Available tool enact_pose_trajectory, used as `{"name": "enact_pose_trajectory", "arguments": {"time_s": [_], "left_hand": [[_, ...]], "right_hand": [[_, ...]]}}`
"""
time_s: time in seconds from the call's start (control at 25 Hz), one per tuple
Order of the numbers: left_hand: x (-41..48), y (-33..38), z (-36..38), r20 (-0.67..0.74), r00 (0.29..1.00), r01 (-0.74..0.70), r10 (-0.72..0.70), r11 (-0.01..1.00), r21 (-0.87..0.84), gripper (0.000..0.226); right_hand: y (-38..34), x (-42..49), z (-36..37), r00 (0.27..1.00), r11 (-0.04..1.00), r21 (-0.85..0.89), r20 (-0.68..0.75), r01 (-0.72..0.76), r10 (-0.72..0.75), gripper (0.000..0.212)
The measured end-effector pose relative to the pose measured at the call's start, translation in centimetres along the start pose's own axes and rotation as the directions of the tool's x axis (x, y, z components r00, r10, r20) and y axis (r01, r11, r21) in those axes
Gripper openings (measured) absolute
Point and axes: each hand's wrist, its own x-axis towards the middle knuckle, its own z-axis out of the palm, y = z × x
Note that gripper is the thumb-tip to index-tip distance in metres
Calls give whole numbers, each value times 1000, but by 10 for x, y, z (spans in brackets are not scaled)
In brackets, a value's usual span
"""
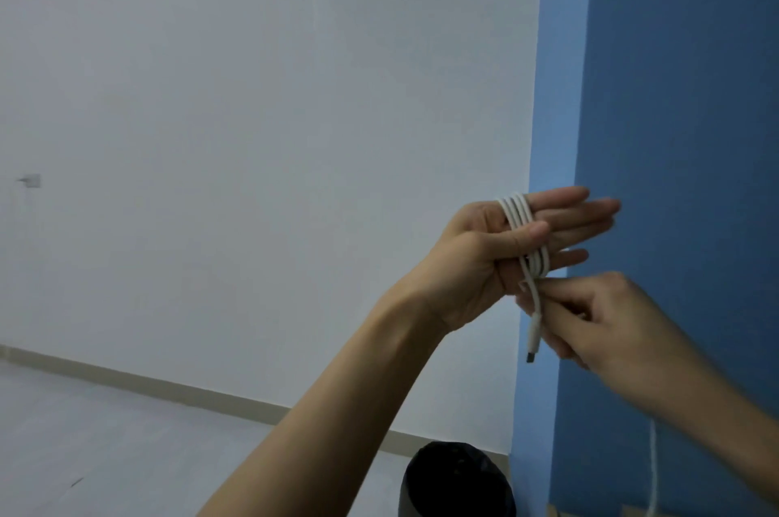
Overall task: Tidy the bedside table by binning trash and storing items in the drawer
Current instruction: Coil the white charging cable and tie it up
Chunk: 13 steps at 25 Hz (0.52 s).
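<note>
Left hand: above bin, fingers straight, white cable looped around them, thumb pinning loops. Right hand: above bin, pinching cable's plug end. Blue wall: behind bin, rightward.

White wall, blue wall, small socket

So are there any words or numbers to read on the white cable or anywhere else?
None: no words, numbers or signs can be read here.
White cable: no print shows on it or its plug.
Wall plate: too small and blurred to tell.
Dark bin: nothing shows on it.
</note>
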Motion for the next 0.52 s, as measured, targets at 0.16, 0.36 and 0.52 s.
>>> {"name": "enact_pose_trajectory", "arguments": {"time_s": [0.16, 0.36, 0.52], "left_hand": [[-3, -3, -8, -44, 997, 71, -64, 979, 191, 38], [-6, -11, -3, 111, 976, 141, -188, 932, 334, 26], [-11, -18, -2, 271, 940, 153, -208, 965, 211, 45]], "right_hand": [[7, -4, -13, 964, 880, -398, 63, 261, -258, 23], [-15, -1, -47, 856, 699, -537, 91, 473, -509, 19], [-11, 23, -55, 840, 820, -329, -122, 469, -529, 15]]}}
